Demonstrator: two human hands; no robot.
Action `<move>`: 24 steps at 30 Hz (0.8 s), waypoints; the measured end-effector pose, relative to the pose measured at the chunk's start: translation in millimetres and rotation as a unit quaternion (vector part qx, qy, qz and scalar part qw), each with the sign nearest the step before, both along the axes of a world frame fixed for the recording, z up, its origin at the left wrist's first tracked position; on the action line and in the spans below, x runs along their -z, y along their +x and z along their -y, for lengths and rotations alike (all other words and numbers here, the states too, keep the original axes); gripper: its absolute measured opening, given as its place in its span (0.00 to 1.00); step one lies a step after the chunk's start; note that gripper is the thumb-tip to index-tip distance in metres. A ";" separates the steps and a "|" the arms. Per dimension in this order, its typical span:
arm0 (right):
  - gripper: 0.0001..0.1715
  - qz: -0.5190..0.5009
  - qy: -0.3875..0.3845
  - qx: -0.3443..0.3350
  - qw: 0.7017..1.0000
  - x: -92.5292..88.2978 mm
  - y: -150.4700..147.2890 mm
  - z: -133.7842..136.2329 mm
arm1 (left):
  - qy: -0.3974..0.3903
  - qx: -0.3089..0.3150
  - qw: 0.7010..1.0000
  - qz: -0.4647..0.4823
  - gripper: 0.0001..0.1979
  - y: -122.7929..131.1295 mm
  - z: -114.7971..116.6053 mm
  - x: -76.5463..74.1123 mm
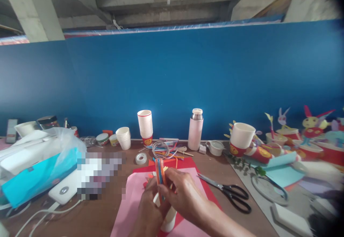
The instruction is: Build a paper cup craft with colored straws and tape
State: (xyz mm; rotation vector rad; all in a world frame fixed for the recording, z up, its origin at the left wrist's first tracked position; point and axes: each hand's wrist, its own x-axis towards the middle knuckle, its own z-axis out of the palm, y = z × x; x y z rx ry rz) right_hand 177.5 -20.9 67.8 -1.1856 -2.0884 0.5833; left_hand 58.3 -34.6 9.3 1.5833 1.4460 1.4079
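In the lower middle, my left hand and my right hand meet around an upright bundle of narrow orange and blue strips. Fingers of both hands are closed on it, my right thumb pressing its side. Whether the strips are straws or something flatter cannot be made out. Just below and partly behind the hands is a white paper cup, mostly covered by them. Pink paper lies beneath, over a red sheet. Small coloured paper scraps show behind my fingers.
Black-handled scissors lie open to the right. Behind stand stacked paper cups, a pink thermos, a tape roll and coiled wire. Paper-cup animal figures crowd the right; a white power bank with cables lies left.
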 end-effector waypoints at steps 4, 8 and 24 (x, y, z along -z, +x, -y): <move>0.04 -0.036 -0.015 -0.047 0.998 -7.0 4.9 -2.4 | -0.027 0.028 0.999 0.028 0.18 -4.2 -2.6 -3.8; 0.09 -0.051 -0.065 -0.079 0.993 -12.2 27.4 -22.0 | -0.059 0.004 0.998 0.032 0.15 -8.6 -2.9 -6.6; 0.34 0.230 -0.143 -0.171 0.947 5.2 37.3 -34.4 | -0.054 -0.005 0.995 0.084 0.14 -17.4 -0.3 -5.0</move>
